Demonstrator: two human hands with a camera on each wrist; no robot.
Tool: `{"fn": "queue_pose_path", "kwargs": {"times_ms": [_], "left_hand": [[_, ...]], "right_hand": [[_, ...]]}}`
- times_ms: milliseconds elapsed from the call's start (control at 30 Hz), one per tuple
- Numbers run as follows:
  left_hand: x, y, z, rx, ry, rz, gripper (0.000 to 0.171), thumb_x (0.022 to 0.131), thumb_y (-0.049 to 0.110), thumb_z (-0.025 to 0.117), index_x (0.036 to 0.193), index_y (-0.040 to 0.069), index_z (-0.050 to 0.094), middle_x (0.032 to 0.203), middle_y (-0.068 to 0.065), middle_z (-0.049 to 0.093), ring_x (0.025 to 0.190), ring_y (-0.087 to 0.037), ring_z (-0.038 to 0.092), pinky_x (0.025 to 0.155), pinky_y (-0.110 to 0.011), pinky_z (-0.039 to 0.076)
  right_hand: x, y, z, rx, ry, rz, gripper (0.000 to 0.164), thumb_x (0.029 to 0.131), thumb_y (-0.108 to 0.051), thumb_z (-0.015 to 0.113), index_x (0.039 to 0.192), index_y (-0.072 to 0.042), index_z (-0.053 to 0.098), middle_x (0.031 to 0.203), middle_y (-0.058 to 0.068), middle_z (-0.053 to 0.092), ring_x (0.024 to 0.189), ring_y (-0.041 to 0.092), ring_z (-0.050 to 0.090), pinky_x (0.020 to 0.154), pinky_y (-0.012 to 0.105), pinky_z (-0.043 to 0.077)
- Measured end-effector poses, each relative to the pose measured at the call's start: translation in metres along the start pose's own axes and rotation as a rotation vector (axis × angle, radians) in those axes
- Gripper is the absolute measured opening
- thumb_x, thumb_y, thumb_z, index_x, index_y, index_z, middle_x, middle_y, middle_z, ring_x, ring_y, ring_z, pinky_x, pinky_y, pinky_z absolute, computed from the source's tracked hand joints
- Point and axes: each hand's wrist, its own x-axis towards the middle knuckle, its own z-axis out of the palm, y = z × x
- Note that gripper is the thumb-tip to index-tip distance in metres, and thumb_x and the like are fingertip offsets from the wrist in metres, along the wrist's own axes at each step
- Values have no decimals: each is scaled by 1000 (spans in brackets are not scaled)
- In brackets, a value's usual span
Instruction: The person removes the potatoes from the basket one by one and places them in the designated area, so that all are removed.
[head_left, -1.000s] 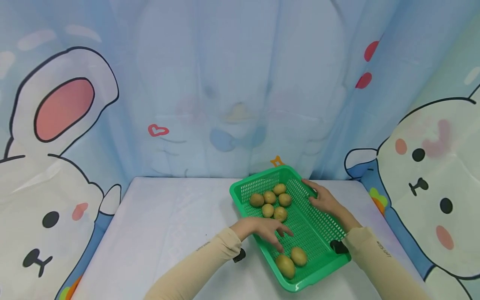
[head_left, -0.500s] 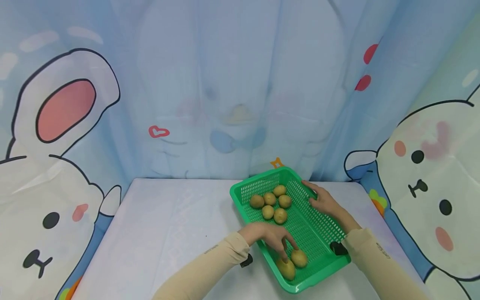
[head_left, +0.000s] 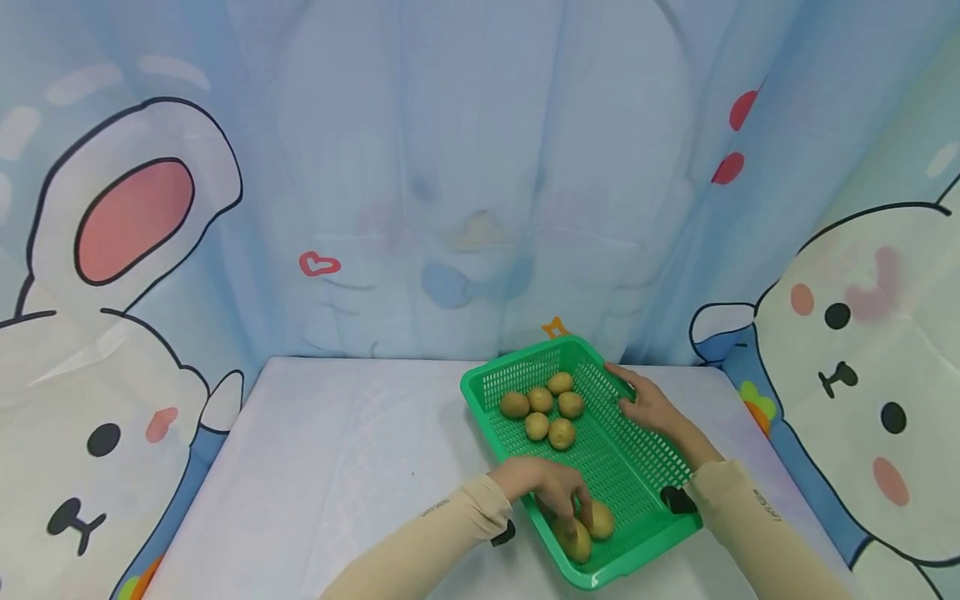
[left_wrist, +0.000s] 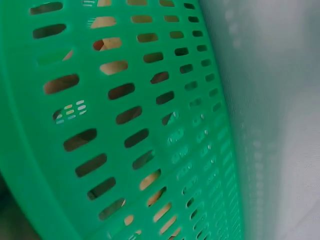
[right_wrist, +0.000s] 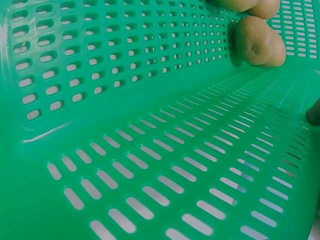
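Observation:
A green plastic basket (head_left: 630, 467) with slotted walls lies at an angle on the table. Inside, my left hand (head_left: 551, 486) reaches over the near left rim and grips the larger near potato (head_left: 576, 543), fingers curled down around it. A second potato (head_left: 602, 521) lies close beside those fingers. My right hand (head_left: 652, 408) holds the basket's right rim. Toward the far end sits a group of several potatoes (head_left: 540, 400). The left wrist view shows mostly the basket's slotted wall (left_wrist: 105, 140), which hides the hand; the right wrist view shows potatoes (right_wrist: 255, 42) inside.
A white cloth (head_left: 360, 450) covers the table under the basket. Behind the table hangs a blue curtain (head_left: 480, 167), with cartoon figures printed on both sides. The basket's far corner comes close to the curtain.
My left hand has moved down and right from above the basket to the near potatoes, and its fingers have closed around the larger one. The right hand has stayed on the rim.

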Motion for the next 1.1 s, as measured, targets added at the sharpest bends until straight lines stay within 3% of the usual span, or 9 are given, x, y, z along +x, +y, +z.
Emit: {"fn": "queue_pose_path", "kwargs": {"times_ms": [200,433,667,833,1100], "left_hand": [[5,2,3,67,-6,-30,27,87,20,77,113,26,75,116,16,64,110,0,53,97,-18,41],[10,7,6,78,5,-73,26,86,15,77,109,26,76,113,15,64,98,-1,51,87,-16,45],[10,7,8,115,32,-28,25,85,14,78,107,24,77,110,15,67,105,2,55,90,-14,44],[9,7,7,99,12,23,28,85,8,78,110,20,77,109,12,70,105,1,58,87,-12,44],[0,6,-6,88,54,64,34,85,2,74,114,20,76,119,5,68,110,-5,59,85,-15,47]], "right_hand": [[0,-3,-1,1,1,6,62,86,14,47,147,11,34,148,37,32,112,44,48,79,47,41],[1,-6,-2,8,-12,10,62,87,14,47,148,9,34,149,36,30,121,47,45,80,47,40],[2,-2,-3,7,-8,26,62,88,13,48,148,9,33,150,36,30,118,47,48,78,46,42],[1,1,0,4,-7,33,62,88,13,48,149,8,34,150,36,30,111,43,50,76,43,42],[1,2,1,17,-4,27,62,88,12,47,148,8,34,150,36,30,116,46,49,77,43,42]]}}
